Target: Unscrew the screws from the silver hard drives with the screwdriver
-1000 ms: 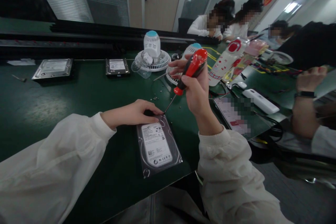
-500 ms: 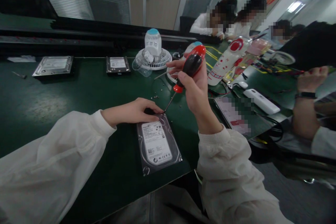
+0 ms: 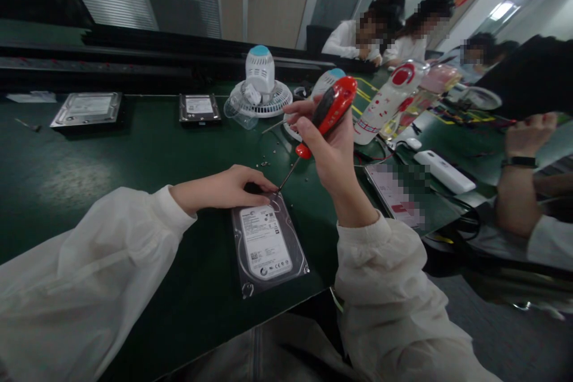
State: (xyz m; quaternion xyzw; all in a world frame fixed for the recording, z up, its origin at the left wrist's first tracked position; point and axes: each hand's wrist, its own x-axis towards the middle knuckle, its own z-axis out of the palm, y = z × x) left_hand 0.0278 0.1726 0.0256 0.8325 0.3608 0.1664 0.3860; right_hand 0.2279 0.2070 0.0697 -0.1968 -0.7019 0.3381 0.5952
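Note:
A silver hard drive (image 3: pixel 267 245) with a white label lies label-up on the green table near its front edge. My left hand (image 3: pixel 235 187) grips the drive's far end, fingers and thumb at its far left corner. My right hand (image 3: pixel 333 152) is closed round a red and black screwdriver (image 3: pixel 336 104), held tilted. Its tip meets the far edge of the drive, close to my left fingertips. Several small screws (image 3: pixel 265 163) lie on the table beyond the drive.
Two more drives (image 3: pixel 87 110) (image 3: pixel 199 108) lie at the back left. A white fan (image 3: pixel 260 80) stands at the back middle. On the right are a white bottle (image 3: pixel 387 101), a tablet-like panel (image 3: pixel 391 194), a white power strip (image 3: pixel 444 171) and a person's arm (image 3: pixel 519 191).
The screwdriver handle has turned in my right hand, showing more red, and its top has shifted slightly right. My left hand stays on the drive.

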